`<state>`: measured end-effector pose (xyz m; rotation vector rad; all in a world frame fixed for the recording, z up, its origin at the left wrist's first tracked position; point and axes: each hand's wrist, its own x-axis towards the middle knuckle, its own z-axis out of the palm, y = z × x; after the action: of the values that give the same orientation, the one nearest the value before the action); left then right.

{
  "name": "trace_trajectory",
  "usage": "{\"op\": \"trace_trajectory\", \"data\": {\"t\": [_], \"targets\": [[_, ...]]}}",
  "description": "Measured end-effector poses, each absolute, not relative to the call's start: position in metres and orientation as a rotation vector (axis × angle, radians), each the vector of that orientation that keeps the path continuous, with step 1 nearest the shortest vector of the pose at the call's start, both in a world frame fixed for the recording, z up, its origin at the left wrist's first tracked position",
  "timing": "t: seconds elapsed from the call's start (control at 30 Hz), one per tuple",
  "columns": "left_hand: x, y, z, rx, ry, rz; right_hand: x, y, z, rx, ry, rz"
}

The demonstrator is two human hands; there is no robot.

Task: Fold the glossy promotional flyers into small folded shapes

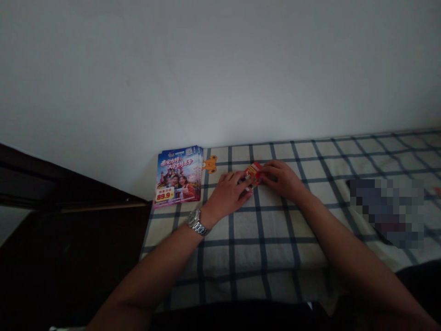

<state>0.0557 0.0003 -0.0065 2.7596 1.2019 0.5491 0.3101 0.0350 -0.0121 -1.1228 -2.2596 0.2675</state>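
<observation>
My left hand point(229, 193), with a metal watch point(197, 222) on its wrist, and my right hand point(282, 180) meet over a small red folded paper point(253, 173) on the checked bedsheet point(262, 243). Both hands pinch the paper between fingers and thumb, the left from its lower left side and the right from its right edge. The paper rests on or just above the sheet; the fingers hide much of it.
A stack of colourful flyers point(178, 177) lies at the sheet's far left corner against the white wall point(220, 73). A small orange figure shape point(210, 164) sits beside it. Dark wooden furniture point(69, 230) stands to the left. A blurred patch point(387, 211) lies on the right.
</observation>
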Motion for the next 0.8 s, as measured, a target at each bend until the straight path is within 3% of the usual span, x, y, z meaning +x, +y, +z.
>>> {"op": "trace_trajectory", "data": {"t": [0.27, 0.8], "targets": [[0.054, 0.006, -0.012, 2.685, 1.074, 0.713, 0.311, 0.037, -0.019, -1.022, -2.330, 0.336], [0.054, 0.006, -0.013, 2.734, 0.992, 0.638, 0.309, 0.036, -0.019, -1.011, -2.291, 0.452]]}}
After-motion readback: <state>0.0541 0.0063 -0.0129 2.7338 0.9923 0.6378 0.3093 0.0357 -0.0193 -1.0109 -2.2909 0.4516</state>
